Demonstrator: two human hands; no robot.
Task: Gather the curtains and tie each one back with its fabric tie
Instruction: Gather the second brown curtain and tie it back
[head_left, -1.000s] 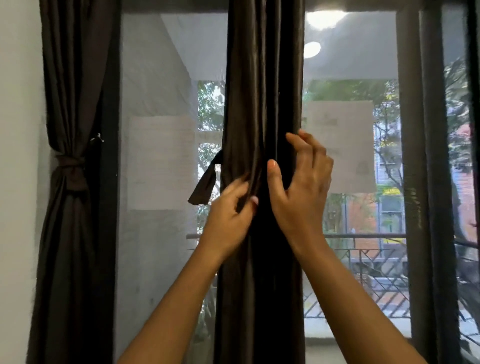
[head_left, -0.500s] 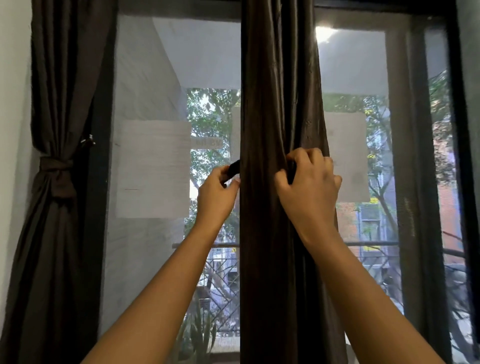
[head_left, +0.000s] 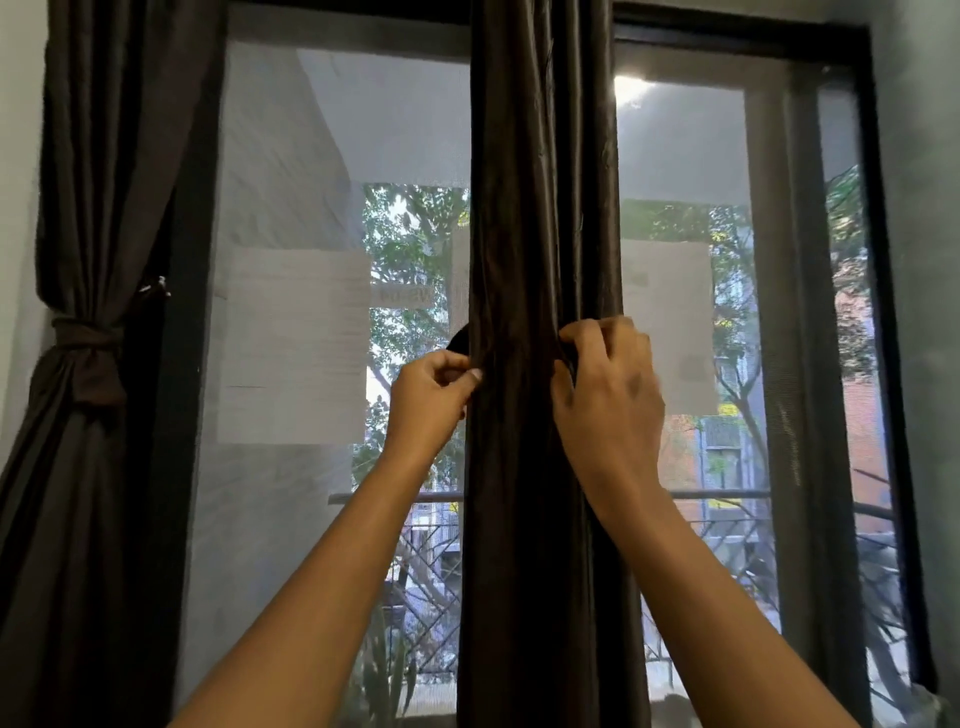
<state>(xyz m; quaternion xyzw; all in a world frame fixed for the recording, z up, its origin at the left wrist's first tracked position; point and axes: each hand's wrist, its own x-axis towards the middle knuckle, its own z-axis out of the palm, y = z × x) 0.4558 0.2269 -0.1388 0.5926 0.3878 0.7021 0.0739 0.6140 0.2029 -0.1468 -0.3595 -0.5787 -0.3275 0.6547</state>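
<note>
Pinches an end of the fabric tie (head_left: 459, 340) with the left hand (head_left: 434, 397) at the left edge of the gathered middle curtain (head_left: 524, 208); grips folds at the right edge with the right hand (head_left: 610, 400), fingers curled. Hangs vertical between both hands, equally near. Probably calls for crossing the tie in front.

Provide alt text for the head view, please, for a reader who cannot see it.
Two hands hold a gathered dark curtain before a window: the left hand pinches a fabric tie at its left edge, the right hand grips its folds. At far left, a second curtain is already tied back.
</note>
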